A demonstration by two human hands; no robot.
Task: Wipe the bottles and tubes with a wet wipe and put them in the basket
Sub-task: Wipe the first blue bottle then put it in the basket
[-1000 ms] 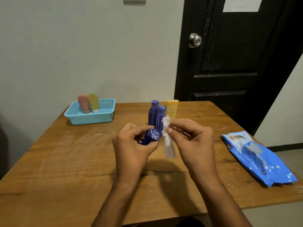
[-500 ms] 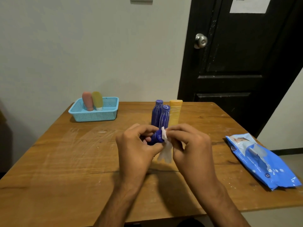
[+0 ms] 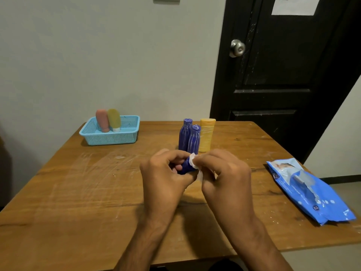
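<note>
Bottle-wiping bench, mid-wipe

Basket (image 3: 109, 138): light blue, far left on table (image 3: 78, 192), near the wall. Holds pink tube (image 3: 102, 120) and yellow-green tube (image 3: 114, 119), both standing cap down, side by side, touching.
Left hand (image 3: 164, 178): above table centre, fingers curled round small blue bottle (image 3: 186, 167), held roughly level, end pointing right.
Wipe (image 3: 194, 164): white, pinched in right hand (image 3: 224, 178), pressed on bottle's end. Hands close together, meeting at bottle.
Blue bottles, two (image 3: 190, 138): upright just behind hands, touching each other.
Yellow bottle (image 3: 206, 134): upright, just right of blue pair.
Wipe pack (image 3: 310, 190): blue, flat at right table edge, well apart from hands.
</note>
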